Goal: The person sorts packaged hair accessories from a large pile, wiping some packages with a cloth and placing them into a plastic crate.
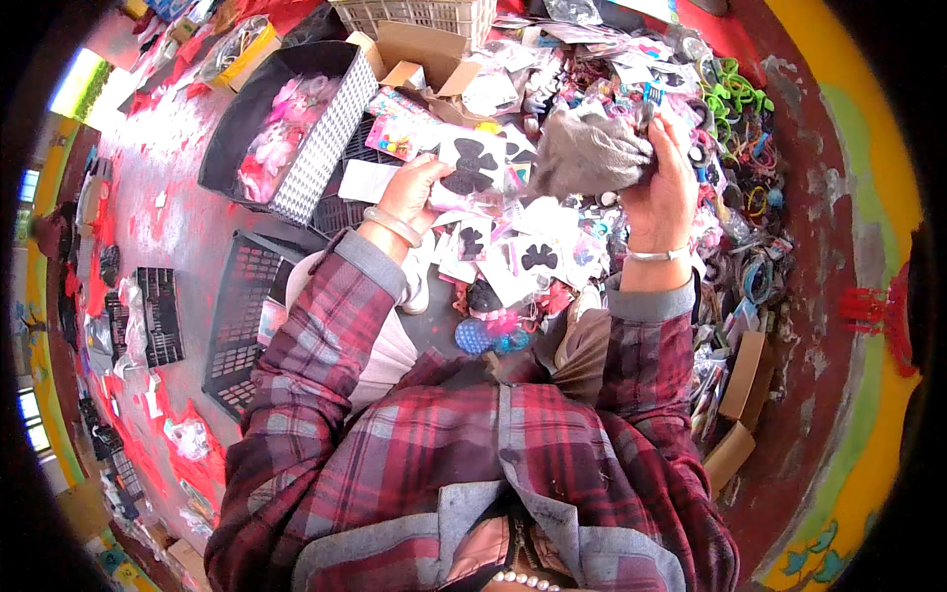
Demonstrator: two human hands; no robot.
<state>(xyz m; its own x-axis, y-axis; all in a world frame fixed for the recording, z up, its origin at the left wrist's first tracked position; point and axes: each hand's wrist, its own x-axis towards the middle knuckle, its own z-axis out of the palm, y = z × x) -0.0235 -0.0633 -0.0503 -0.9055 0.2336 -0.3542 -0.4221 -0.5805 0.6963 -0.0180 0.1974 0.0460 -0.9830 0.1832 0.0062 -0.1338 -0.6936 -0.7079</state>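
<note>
A white card bearing a black bow-like shape [472, 164] is pinched by its left edge between the thumb and fingers of my left hand [419, 192]. To the right, my right hand [661, 187] is closed on a crumpled grey cloth [592, 153], which hangs toward the middle over the pile. Just below the hands lie more white cards with black shapes, one a packaged card [539, 257]. A blue dotted ball [473, 336] rests between my feet, beside pink and red bits.
A black bin with a checked side [314, 143] holds pink fluffy items at the upper left. Near my left arm leans a black plastic crate [242, 316]. An opened cardboard box [424, 54] stands ahead. Green hair-band-like loops [735, 104] and mixed accessories spread along the right.
</note>
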